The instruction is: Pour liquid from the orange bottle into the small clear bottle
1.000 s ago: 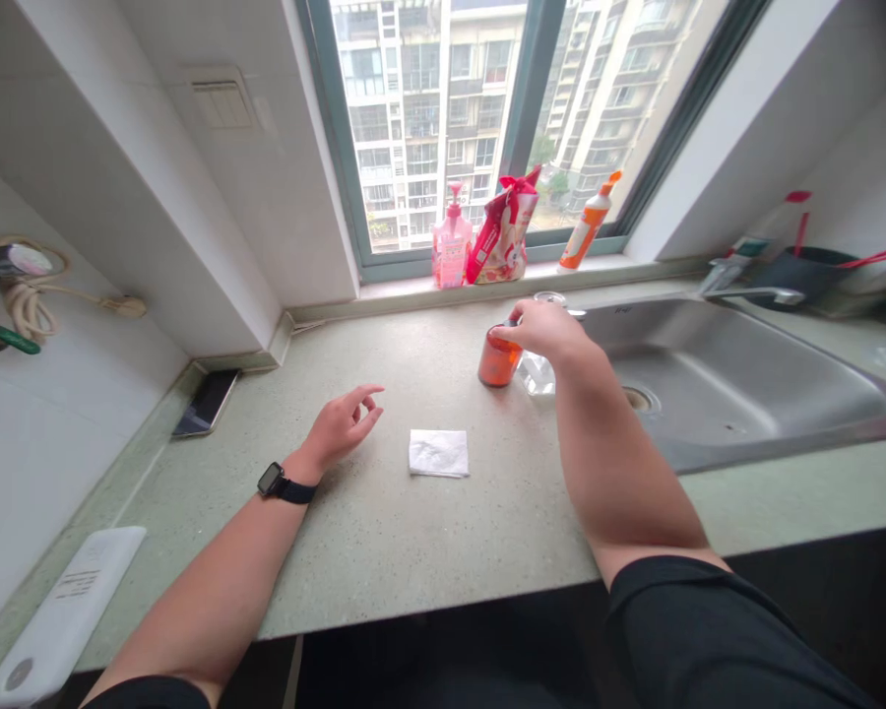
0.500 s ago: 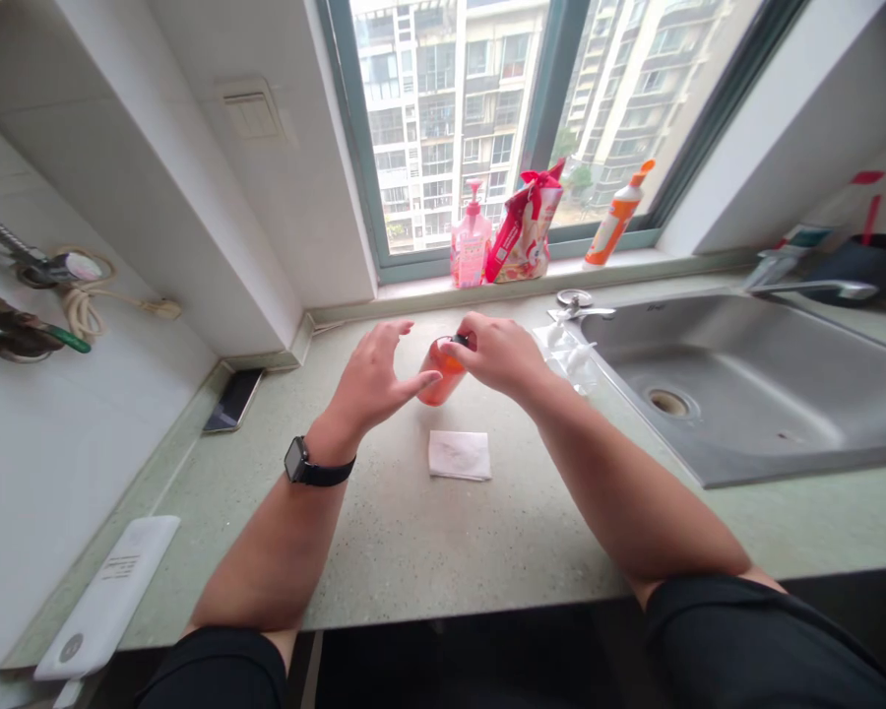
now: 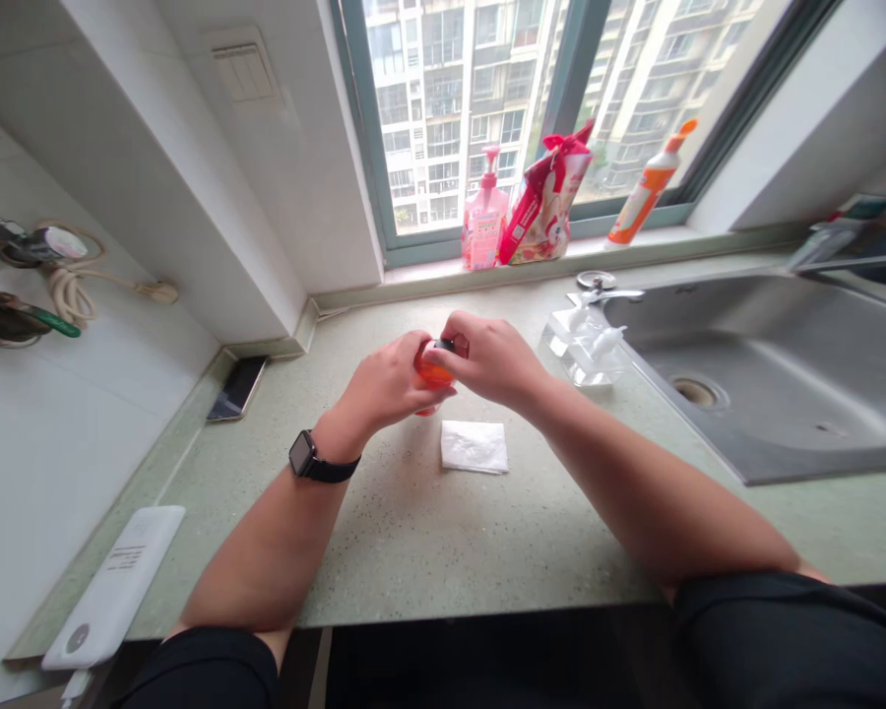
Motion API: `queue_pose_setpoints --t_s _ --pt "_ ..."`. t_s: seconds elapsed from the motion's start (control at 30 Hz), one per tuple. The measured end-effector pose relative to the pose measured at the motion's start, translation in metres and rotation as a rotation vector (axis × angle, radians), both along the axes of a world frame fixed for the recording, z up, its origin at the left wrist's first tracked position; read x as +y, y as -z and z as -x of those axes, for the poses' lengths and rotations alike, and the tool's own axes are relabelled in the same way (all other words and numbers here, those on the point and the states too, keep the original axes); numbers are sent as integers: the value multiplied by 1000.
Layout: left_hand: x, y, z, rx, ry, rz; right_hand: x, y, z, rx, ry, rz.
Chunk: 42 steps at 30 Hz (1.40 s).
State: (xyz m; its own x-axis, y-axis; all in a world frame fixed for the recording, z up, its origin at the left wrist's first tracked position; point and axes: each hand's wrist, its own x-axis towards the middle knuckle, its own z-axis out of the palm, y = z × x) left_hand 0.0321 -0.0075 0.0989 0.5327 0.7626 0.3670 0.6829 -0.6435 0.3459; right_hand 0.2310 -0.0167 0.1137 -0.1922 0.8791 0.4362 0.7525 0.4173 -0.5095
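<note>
An orange-red bottle (image 3: 435, 373) with a dark cap (image 3: 443, 346) stands on the counter between my hands. My left hand (image 3: 388, 382) is wrapped round the bottle's body, with a dark watch on that wrist. At the top, the fingers of my right hand (image 3: 491, 356) are closed on the cap. Much of the bottle is hidden by my fingers. Just in front of it lies a folded white tissue (image 3: 474, 447), touched by neither hand.
Clear-and-white plastic pieces (image 3: 587, 343) lie right of my right hand, beside the steel sink (image 3: 790, 463). A pink pump bottle (image 3: 485, 222), a red-and-white bag (image 3: 553, 207) and an orange-and-white bottle (image 3: 646, 197) line the windowsill. A phone (image 3: 237, 389) and white power bank (image 3: 114, 586) lie left.
My left hand, open beside the bottle before, has closed round its body. My right hand stays at the cap. The view has shifted slightly.
</note>
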Motion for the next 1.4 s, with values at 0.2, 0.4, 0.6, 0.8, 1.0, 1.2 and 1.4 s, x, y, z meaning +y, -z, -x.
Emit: queue_pose_setpoints --t_s 0.2,0.4,0.6,0.8,1.0,1.2,1.4 --pt "2 -1 5 1 -6 -112 1 2 0 -42 -44 -48" --pt "0 -8 8 -19 29 -131 -3 -3 -10 -51 -237 -104" --pt "-1 -11 8 66 -44 -173 -3 -5 -12 -87 -119 -28" --pt "-2 -7 4 149 -154 -235 -4 -3 -9 -91 -231 -73" --pt "-2 -8 3 193 -161 -238 -3 -6 -12 -147 -34 33" --pt "-1 -5 3 180 -177 -228 -5 -9 -16 -96 -144 -17" --pt "-4 -6 1 203 -167 -227 -5 -13 -16 -247 -25 85"
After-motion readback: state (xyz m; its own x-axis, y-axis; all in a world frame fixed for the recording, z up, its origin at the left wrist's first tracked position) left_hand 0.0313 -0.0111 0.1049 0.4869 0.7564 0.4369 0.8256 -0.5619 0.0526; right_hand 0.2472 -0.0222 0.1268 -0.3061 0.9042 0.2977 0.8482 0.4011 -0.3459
